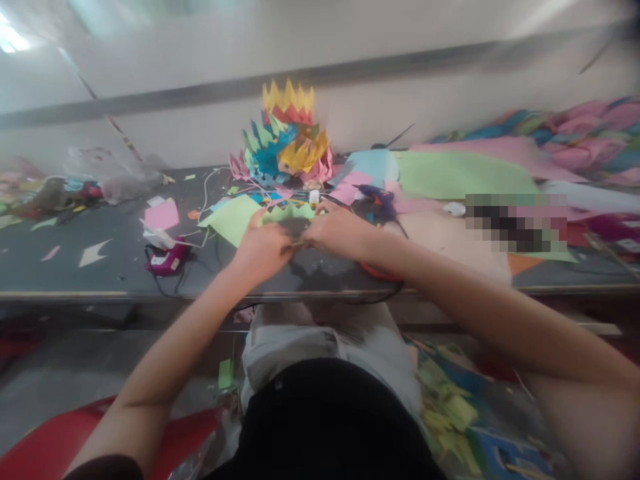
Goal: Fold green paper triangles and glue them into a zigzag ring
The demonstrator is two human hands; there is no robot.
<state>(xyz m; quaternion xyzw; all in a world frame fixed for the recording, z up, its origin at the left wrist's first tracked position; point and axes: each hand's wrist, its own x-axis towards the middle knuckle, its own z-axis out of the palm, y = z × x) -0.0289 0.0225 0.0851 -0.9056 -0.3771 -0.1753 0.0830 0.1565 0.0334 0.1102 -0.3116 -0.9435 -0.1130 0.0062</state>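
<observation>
A light green paper strip with a zigzag edge [287,213], like a paper crown, is held between my two hands above the front of the table. My left hand [265,243] closes on its left side, and my right hand [337,230] pinches its right side. The lower part between my fingertips is blurred. A green paper sheet [234,219] lies beside my left hand. Just past my hands is a small white object [314,197], its kind unclear. A dark blue tool [377,199], perhaps a glue gun, lies beyond my right wrist.
Stacked paper crowns [289,103] in several colours stand at the back. Large green paper sheets [460,173] spread to the right. At left sit a magenta box [167,259] with a cord and paper scraps [95,253]. A red chair [60,440] is below left.
</observation>
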